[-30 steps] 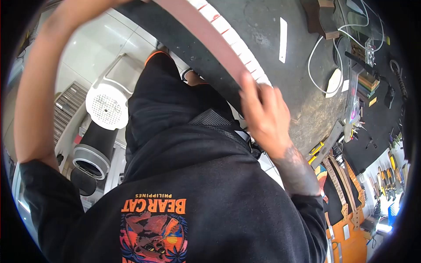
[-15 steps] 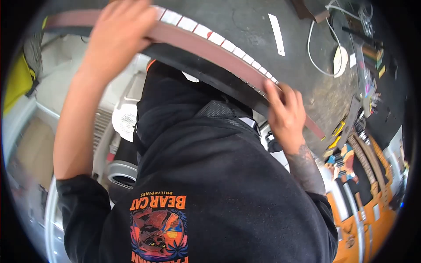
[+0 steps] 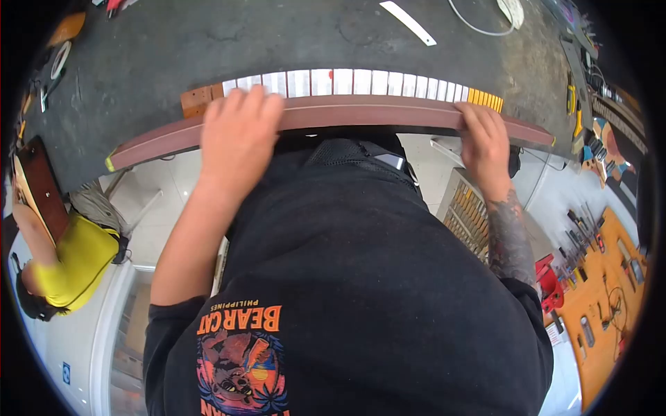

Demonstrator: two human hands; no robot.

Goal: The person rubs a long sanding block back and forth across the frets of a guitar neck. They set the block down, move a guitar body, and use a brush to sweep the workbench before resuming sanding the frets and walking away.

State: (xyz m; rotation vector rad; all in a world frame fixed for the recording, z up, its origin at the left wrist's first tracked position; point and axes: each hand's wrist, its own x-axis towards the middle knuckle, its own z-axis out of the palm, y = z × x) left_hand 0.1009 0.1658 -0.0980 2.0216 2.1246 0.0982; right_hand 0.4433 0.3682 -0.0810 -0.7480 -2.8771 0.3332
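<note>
Holding a long reddish-brown bar (image 3: 347, 112) in both hands, level along the near edge of the workbench (image 3: 173, 48), right in front of the torso.

- Left hand (image 3: 236, 135): left of centre, fingers close together and folded over the bar's top face.
- Right hand (image 3: 485, 135): near the right end, fingers folded over the same way.
- Both thumbs are hidden, so I can't tell if they clamp from below.

My read on doing it well: the bar overhangs much further past the left hand, so that side likely wants to tip. Use equal downward pressure from both hands and keep the bar parallel to the taped strip (image 3: 347, 82), with no twisting at the wrists.

Materials:
- Bar: matte, even rust-brown, slim with straight edges (the curve looks like lens bow), and a yellow-green mark at the left tip.
- Taped strip: lies directly behind the bar; touching or just beside, can't tell. It's a row of white rectangles with thin dark gaps, going yellow at the right end, with a bare wooden block (image 3: 198, 100) at the left end.
- Bench top: dark grey, scuffed, dusty.

Further out there's a flat white strip (image 3: 408, 14) and a white cable (image 3: 479, 24). Another person in a yellow top (image 3: 76, 260) is off to the left, and an orange board (image 3: 603, 277) with hand tools is to the right.
</note>
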